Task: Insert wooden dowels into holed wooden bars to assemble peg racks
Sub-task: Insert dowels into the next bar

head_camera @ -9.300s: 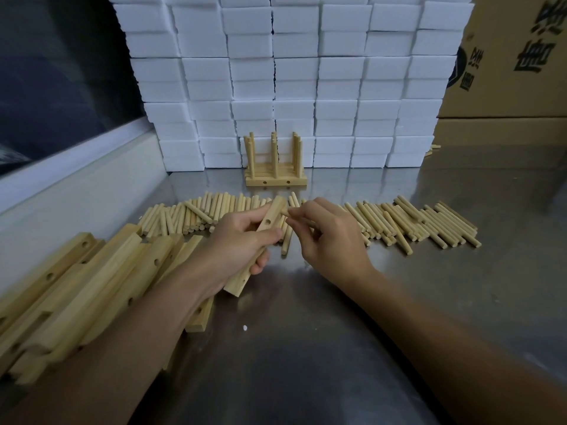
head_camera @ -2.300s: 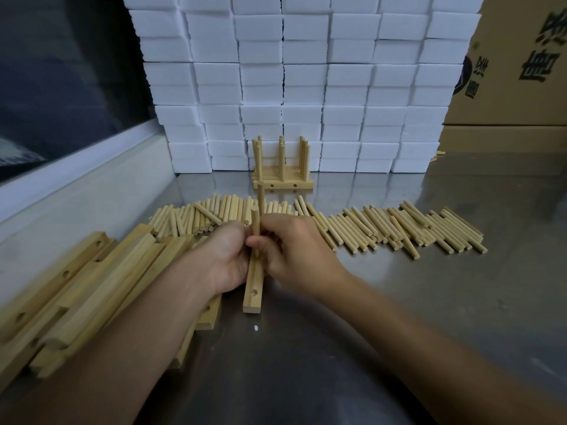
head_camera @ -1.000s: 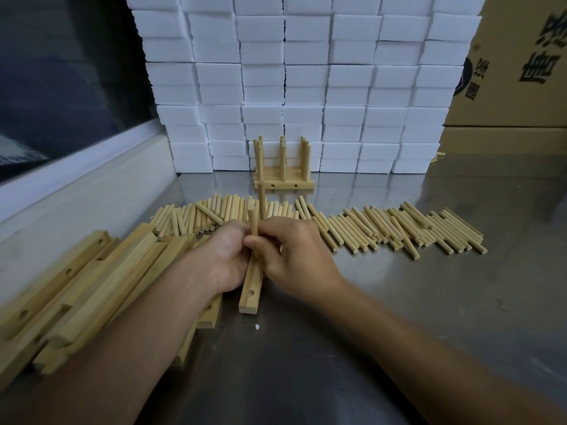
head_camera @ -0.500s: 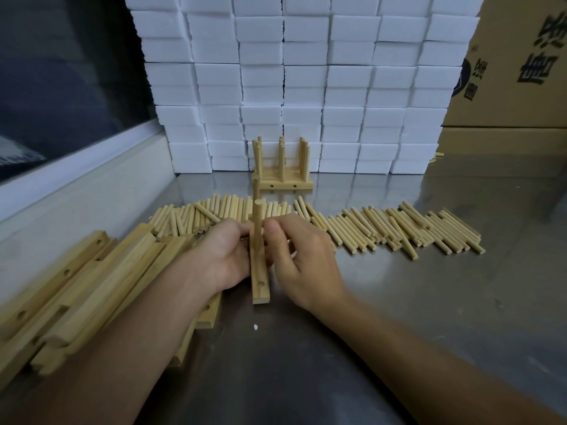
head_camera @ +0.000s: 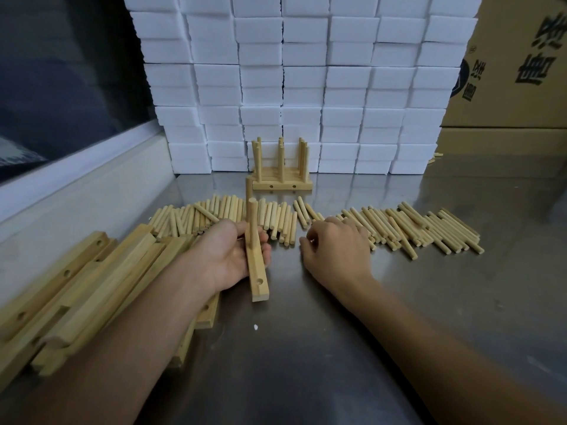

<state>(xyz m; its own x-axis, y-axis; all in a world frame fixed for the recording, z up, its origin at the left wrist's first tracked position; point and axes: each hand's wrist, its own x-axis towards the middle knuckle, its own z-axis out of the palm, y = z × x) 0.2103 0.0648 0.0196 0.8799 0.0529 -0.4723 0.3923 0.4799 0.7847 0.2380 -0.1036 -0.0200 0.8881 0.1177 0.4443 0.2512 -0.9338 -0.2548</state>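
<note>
My left hand point(head_camera: 228, 256) grips a holed wooden bar point(head_camera: 257, 276) that points toward me just above the steel table. Two dowels point(head_camera: 252, 222) stand upright in it, and the hole nearest me is bare. My right hand point(head_camera: 334, 251) reaches over the loose dowels point(head_camera: 395, 227) spread across the table, its fingers curled down onto them; whether it holds one is hidden. More loose dowels point(head_camera: 214, 214) lie behind my left hand. A heap of holed bars point(head_camera: 82, 289) lies at the left, under my forearm.
Finished peg racks point(head_camera: 280, 176) stand at the back against a wall of white blocks point(head_camera: 303, 87). A cardboard box point(head_camera: 515, 72) fills the right rear corner. A raised white ledge point(head_camera: 92, 179) runs along the left side of the steel table point(head_camera: 445, 302).
My right hand has let go of the upright dowel and moved right onto the loose dowels. My left hand still holds the bar, now with two dowels standing in it.
</note>
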